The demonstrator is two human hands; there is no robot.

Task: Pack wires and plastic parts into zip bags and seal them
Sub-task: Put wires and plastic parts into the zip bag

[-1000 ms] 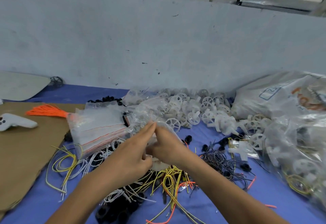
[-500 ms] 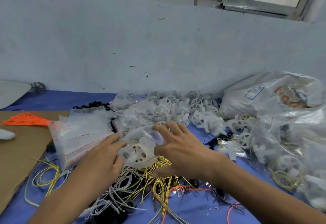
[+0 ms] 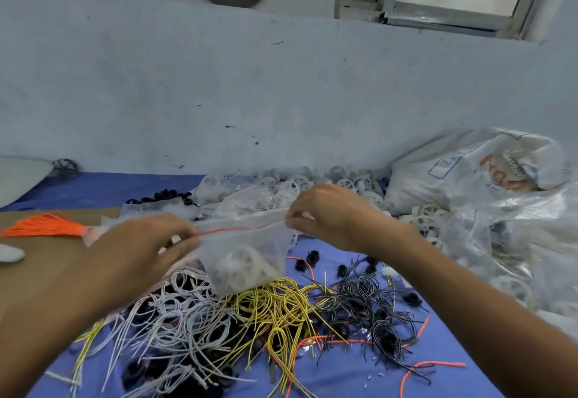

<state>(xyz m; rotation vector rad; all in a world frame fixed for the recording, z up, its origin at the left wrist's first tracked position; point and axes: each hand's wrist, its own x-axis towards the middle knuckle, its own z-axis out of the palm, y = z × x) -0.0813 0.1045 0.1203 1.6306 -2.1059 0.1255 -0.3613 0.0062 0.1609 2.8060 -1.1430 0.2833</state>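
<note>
Sprawling wire piles [image 3: 250, 313] on blue table [image 3: 344, 379] below pale wall [image 3: 250, 84].

Looks like a small backroom assembly workshop: blue-covered table [image 3: 344, 379] buried in loose cut wires [image 3: 275, 307], heaps of white plastic wheels [image 3: 353, 184], bulk sacks [image 3: 488, 166], against a scuffed painted wall [image 3: 281, 90].

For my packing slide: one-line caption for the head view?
Both hands, left and right, hold a zip bag of white plastic parts above loose wires.
</note>
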